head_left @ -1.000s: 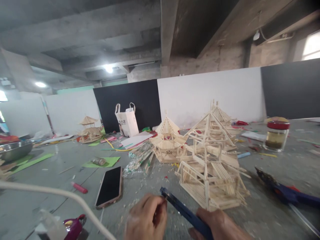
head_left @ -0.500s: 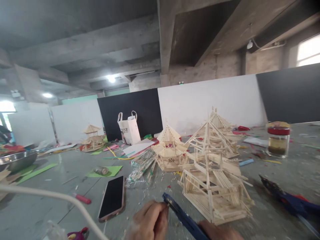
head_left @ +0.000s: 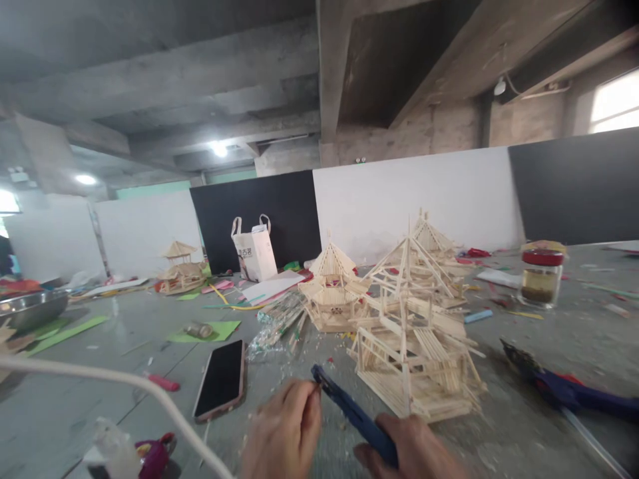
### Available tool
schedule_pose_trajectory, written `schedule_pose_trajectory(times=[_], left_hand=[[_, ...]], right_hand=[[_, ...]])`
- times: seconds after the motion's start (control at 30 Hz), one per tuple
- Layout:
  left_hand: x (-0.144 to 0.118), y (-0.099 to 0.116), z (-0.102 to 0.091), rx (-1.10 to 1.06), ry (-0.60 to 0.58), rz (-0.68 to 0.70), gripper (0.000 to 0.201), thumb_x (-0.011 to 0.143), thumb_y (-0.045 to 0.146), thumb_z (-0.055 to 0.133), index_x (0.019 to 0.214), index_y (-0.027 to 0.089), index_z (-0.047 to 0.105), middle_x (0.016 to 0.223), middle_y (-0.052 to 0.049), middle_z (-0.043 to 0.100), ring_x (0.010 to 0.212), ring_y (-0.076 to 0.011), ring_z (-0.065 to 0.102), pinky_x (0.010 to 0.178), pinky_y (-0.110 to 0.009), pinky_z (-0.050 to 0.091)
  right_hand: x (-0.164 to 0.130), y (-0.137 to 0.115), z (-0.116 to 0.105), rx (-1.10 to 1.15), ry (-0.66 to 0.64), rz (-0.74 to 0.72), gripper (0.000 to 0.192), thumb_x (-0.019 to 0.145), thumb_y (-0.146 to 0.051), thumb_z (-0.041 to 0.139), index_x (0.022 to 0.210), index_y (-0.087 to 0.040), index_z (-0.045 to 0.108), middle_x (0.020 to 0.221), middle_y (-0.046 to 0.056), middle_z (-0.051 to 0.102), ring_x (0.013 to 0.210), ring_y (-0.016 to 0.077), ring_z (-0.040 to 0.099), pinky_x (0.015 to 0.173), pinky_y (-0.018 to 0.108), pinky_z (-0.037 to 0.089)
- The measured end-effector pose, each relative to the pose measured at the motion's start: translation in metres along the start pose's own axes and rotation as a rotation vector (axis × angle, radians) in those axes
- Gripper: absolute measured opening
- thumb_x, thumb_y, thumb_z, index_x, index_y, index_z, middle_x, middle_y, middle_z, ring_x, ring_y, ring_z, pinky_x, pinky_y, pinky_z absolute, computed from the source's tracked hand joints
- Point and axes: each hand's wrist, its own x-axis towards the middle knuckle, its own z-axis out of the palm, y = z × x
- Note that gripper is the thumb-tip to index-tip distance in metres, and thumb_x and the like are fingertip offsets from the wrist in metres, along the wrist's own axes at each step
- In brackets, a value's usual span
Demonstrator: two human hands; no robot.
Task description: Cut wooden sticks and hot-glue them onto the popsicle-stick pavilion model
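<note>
A grey concrete table (head_left: 124, 372) is carrying everything here. A pale wooden-stick pagoda model (head_left: 417, 346) is standing just right of the hands, with a smaller stick pavilion (head_left: 333, 286) sitting behind it. A black smartphone (head_left: 220, 380) is lying face up to the left. The right hand (head_left: 412, 452) is wrapping closed around the handle of dark blue cutting pliers (head_left: 352, 414), which are slanting up and left above the table. The left hand (head_left: 284, 436) is pinching its fingertips together at the pliers' tip; whatever it is gripping is too small to tell.
</note>
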Motion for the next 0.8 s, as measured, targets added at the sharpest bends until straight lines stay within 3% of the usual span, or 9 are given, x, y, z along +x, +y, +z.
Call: schedule_pose_trajectory(times=[0.17, 0.3, 0.5, 0.67, 0.8], left_hand=[[0.002, 0.005, -0.006, 0.203, -0.087, 0.049, 0.017, 0.088, 0.020, 0.034, 0.084, 0.022, 0.050, 0.070, 0.000, 0.060, 0.063, -0.0165, 0.059, 0.055, -0.027, 0.037], [-0.002, 0.010, -0.007, 0.235, -0.129, 0.024, 0.022, 0.087, 0.012, 0.031, 0.085, 0.021, 0.051, 0.072, -0.002, 0.062, 0.065, -0.0176, 0.061, 0.056, -0.027, 0.037], [0.001, 0.010, -0.011, 0.052, -0.241, -0.129, 0.018, 0.083, 0.010, 0.033, 0.079, 0.020, 0.047, 0.069, -0.002, 0.062, 0.062, -0.0177, 0.060, 0.053, -0.026, 0.034], [0.004, 0.007, -0.013, -0.097, -0.221, -0.195, 0.018, 0.084, 0.013, 0.033, 0.076, 0.020, 0.048, 0.070, -0.002, 0.063, 0.065, -0.0165, 0.060, 0.056, -0.024, 0.033], [0.004, 0.007, -0.011, -0.153, -0.196, -0.206, 0.021, 0.084, 0.016, 0.033, 0.073, 0.019, 0.051, 0.066, -0.004, 0.062, 0.061, -0.0183, 0.058, 0.054, -0.026, 0.030]], right_hand=[[-0.013, -0.008, -0.010, 0.017, 0.050, -0.011, 0.026, 0.075, -0.039, 0.047, 0.071, -0.016, 0.060, 0.061, 0.006, 0.061, 0.053, 0.0145, 0.052, 0.048, 0.023, 0.030], [-0.022, -0.009, -0.009, -0.021, 0.038, -0.009, 0.024, 0.077, -0.037, 0.046, 0.072, -0.016, 0.059, 0.064, 0.006, 0.062, 0.056, 0.0161, 0.053, 0.051, 0.025, 0.032], [-0.025, -0.002, 0.000, -0.078, 0.035, -0.164, 0.020, 0.080, -0.034, 0.046, 0.082, -0.018, 0.059, 0.078, 0.008, 0.064, 0.074, 0.0198, 0.057, 0.064, 0.026, 0.038], [-0.026, 0.009, 0.009, -0.163, 0.100, -0.286, 0.025, 0.075, -0.029, 0.052, 0.095, -0.017, 0.060, 0.096, 0.013, 0.063, 0.088, 0.0242, 0.056, 0.080, 0.032, 0.036], [-0.019, 0.000, 0.011, -0.112, 0.067, -0.152, 0.026, 0.080, -0.033, 0.046, 0.083, -0.014, 0.063, 0.077, 0.011, 0.064, 0.074, 0.0214, 0.058, 0.066, 0.027, 0.039]])
